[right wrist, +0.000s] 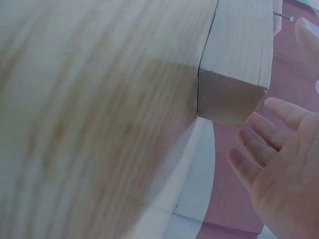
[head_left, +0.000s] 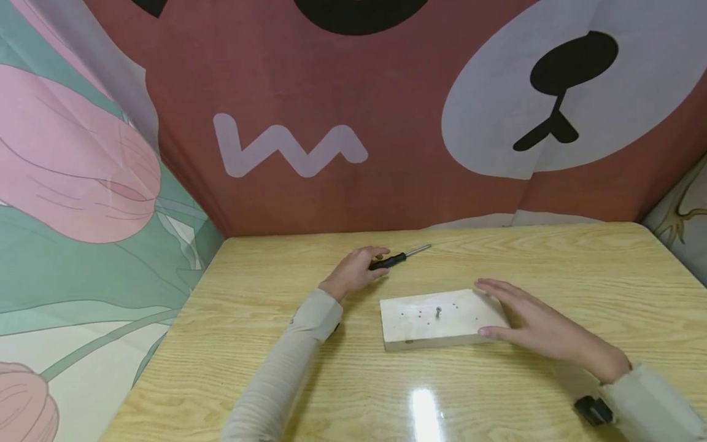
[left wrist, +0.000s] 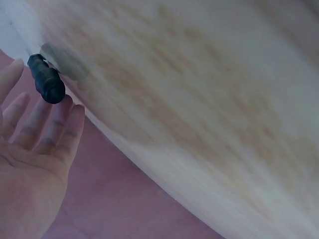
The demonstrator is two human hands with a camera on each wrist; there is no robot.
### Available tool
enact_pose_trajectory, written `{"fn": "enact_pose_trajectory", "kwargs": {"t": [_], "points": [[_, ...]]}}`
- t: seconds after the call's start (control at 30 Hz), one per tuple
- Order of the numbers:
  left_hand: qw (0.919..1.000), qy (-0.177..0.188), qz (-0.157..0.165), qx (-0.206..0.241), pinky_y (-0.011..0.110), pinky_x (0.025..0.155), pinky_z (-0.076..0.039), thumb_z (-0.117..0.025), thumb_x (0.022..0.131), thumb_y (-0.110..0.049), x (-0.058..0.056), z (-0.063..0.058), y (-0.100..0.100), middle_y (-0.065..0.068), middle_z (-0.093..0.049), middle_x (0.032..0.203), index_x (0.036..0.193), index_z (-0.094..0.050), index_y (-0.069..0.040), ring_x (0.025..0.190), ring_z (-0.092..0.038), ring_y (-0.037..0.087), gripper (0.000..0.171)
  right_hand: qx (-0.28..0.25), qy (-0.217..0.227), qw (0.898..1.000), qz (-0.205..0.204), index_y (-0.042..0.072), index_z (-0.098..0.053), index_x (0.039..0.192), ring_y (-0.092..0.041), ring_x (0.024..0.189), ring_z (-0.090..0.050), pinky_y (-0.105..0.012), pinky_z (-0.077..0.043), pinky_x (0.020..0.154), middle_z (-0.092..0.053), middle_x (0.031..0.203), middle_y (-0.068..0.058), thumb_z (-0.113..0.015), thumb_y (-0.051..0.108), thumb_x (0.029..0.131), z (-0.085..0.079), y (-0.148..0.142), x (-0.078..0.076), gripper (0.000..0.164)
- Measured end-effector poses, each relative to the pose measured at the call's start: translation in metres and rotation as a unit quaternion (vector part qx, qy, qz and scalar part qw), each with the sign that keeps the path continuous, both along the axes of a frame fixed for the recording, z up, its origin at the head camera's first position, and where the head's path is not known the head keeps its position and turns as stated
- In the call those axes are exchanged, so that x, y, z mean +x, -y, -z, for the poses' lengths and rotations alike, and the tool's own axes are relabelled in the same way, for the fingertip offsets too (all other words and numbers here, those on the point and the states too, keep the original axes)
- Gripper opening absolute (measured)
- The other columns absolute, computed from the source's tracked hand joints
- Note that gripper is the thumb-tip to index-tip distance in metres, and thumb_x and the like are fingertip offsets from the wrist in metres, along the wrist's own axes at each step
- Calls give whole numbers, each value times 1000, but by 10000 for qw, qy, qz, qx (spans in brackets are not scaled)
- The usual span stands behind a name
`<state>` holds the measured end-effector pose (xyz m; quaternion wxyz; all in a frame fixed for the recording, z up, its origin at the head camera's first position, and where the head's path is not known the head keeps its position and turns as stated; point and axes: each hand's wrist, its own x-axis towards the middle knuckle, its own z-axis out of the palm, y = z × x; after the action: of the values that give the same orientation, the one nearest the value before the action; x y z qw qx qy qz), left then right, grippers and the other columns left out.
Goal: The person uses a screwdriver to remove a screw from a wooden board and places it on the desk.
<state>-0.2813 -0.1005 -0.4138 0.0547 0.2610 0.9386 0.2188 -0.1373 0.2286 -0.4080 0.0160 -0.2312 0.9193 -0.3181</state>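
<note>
A screwdriver [head_left: 389,263] with a black handle and metal shaft lies towards the back of the table, its tip pointing right. My left hand [head_left: 356,270] is at the handle's end, thumb and fingers spread to either side of it. In the left wrist view the fingers stay fairly straight beside the handle [left wrist: 47,82]. A pale wooden board [head_left: 409,322] with several small holes lies in front, and a screw [head_left: 438,312] stands upright in it. Around the board's right end my right hand [head_left: 530,322] spreads its thumb and fingers, close to the edges.
The wood-grain table [head_left: 248,368] extends on all sides of the board. Behind it hangs a reddish cloth [head_left: 386,190] with a cartoon face, and a flowered cloth [head_left: 83,270] hangs at the left. A black strap device [head_left: 593,410] sits at the right wrist.
</note>
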Motion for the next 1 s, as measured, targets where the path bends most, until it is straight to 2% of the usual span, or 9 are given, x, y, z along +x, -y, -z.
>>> {"fn": "enact_pose_trajectory", "kwargs": {"t": [0.4, 0.67, 0.87, 1.0], "points": [[9999, 75, 31, -61, 39, 103, -51, -72, 92, -23, -4, 3, -3, 9, -68, 128, 140, -57, -14, 117, -64, 23, 50, 110, -54, 9999, 23, 5, -46, 147, -44, 139, -39, -66, -38, 104, -40, 154, -20, -71, 48, 89, 2, 0, 2, 76], [9995, -86, 96, -289, 38, 102, -52, -72, 92, -23, -8, 7, -5, 4, -67, 127, 134, -63, -16, 115, -63, 20, 43, 333, -325, 9989, 1, 6, -48, 146, -39, 138, -42, -42, -41, 104, -43, 153, -16, -71, 44, 90, 4, -2, 3, 71], [9996, 14, 103, -273, 37, 101, -52, -73, 91, -13, -8, 8, -6, 6, -69, 121, 131, -64, -13, 112, -64, 21, 42, 364, -396, 9985, -38, 5, -49, 145, -38, 137, -44, -48, -43, 100, -44, 152, -15, -71, 43, 90, 6, -2, 3, 71], [9996, 143, 48, -241, 36, 93, -54, -72, 92, -10, -7, 7, -7, 6, -70, 110, 129, -63, -14, 101, -64, 19, 39, 368, -449, 9983, -48, 4, -49, 145, -39, 136, -44, -51, -43, 99, -44, 151, -16, -71, 42, 90, 6, -2, 3, 71]]}}
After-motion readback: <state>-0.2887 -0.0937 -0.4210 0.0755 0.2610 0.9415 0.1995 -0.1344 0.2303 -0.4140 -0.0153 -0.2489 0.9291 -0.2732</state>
